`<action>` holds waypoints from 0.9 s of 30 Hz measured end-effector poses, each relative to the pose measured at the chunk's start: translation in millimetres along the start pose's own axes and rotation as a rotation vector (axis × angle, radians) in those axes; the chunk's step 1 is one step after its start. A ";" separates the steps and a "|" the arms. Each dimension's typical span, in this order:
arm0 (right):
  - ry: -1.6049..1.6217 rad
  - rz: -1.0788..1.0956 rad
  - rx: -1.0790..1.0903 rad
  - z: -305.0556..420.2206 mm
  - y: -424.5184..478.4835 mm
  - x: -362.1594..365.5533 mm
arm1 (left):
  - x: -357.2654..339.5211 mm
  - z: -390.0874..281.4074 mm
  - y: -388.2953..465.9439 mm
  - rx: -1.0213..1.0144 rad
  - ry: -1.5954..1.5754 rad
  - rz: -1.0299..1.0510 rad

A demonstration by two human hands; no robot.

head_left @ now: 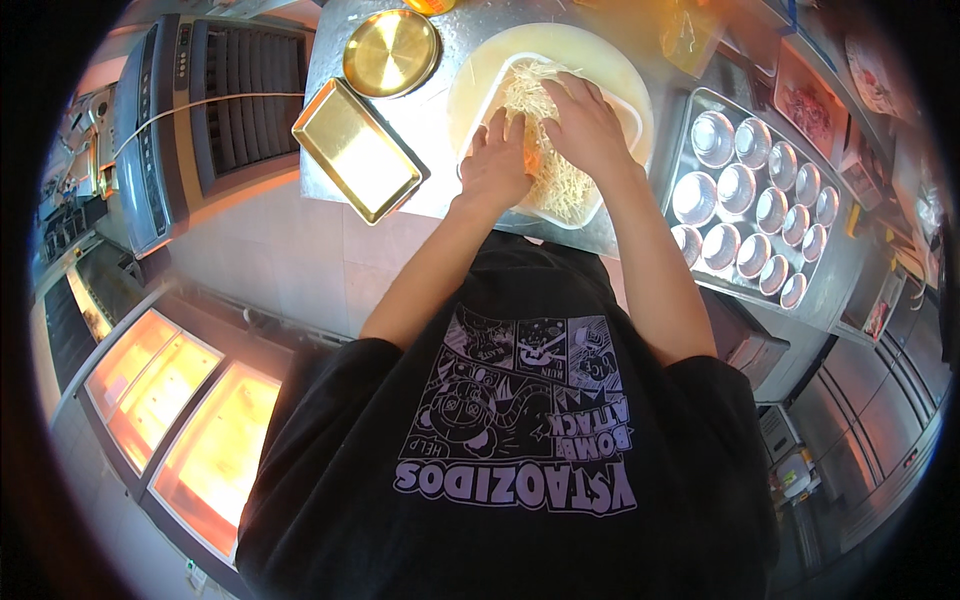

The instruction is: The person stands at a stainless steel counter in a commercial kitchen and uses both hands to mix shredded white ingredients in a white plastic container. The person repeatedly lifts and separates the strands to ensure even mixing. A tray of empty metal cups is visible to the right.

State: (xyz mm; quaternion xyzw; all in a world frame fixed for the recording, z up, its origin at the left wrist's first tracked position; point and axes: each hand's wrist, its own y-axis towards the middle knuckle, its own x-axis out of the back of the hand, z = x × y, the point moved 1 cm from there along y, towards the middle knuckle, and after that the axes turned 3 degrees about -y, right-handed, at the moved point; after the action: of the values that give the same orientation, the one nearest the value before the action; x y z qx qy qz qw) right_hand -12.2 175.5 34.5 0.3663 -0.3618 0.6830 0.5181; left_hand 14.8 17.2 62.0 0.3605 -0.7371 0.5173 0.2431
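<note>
Both hands are inside a shallow, white-rimmed tray (pixel 583 222) filled with thin pale shreds (pixel 564 196). My left hand (pixel 496 166) rests on the left part of the shreds, palm down with fingers spread. Higher up and to the right, my right hand (pixel 589 124) lies over the heap, its fingers apart and their tips touching the strands. Between the hands shows an orange patch (pixel 532 159), partly covered by shreds; what it is cannot be made out. Under the tray is a round, pale yellow cutting board (pixel 469 79).
A gold rectangular metal tray (pixel 361 154) and a round gold pan (pixel 391 54) stand at left on the steel table (pixel 442 176). To the right, a metal baking tray (pixel 739 283) holds several foil cups (pixel 737 187). A lit glass-fronted cabinet (pixel 214 450) stands at lower left.
</note>
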 end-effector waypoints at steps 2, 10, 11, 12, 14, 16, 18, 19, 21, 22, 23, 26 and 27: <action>0.053 0.043 -0.079 -7.5 7.0 -16.1 | 5.9 -4.4 -0.4 0.012 0.041 0.034; 0.153 0.207 -0.020 -16.6 -10.2 -20.7 | -12.3 10.2 35.8 -0.227 0.075 -0.080; 0.160 0.219 0.025 -16.1 -15.6 -19.1 | -15.2 10.3 41.5 -0.250 0.103 -0.080; 0.171 0.230 0.070 -14.7 -20.4 -17.8 | -15.2 8.9 44.8 -0.250 0.125 -0.061; 0.268 0.221 0.135 -13.5 -29.7 -11.9 | -15.1 5.9 49.2 -0.247 0.169 -0.025; 0.332 0.200 0.123 -17.8 -34.6 -6.6 | -8.5 3.4 49.8 -0.237 0.150 0.037; 0.364 0.165 0.038 -26.0 -37.0 -1.9 | -7.1 2.4 49.4 -0.227 0.137 0.051; 0.290 0.103 -0.016 -28.9 -36.9 -1.4 | -8.8 1.4 47.9 -0.224 0.134 0.034; 0.141 -0.023 -0.125 -36.0 -35.8 -2.3 | -12.9 4.4 43.6 -0.249 0.062 -0.024; 0.054 0.048 -0.133 -40.7 -32.7 -5.5 | -17.5 9.4 40.8 -0.277 -0.005 -0.066; 0.043 0.104 -0.163 -42.4 -32.0 -9.4 | -22.2 14.1 38.8 -0.304 -0.073 -0.107; 0.008 0.258 -0.240 -27.1 -23.7 -10.3 | -36.7 26.8 36.6 -0.341 -0.081 -0.184; -0.013 0.296 -0.257 -20.0 -20.0 -8.1 | -39.4 27.6 35.6 -0.326 -0.111 -0.201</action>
State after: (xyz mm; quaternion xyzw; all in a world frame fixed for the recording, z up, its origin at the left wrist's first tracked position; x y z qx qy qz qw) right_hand 6.3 193.4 20.3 0.2441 -0.4993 0.6977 0.4521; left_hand 11.8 9.7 2.7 0.4161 -0.7836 0.3433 0.3081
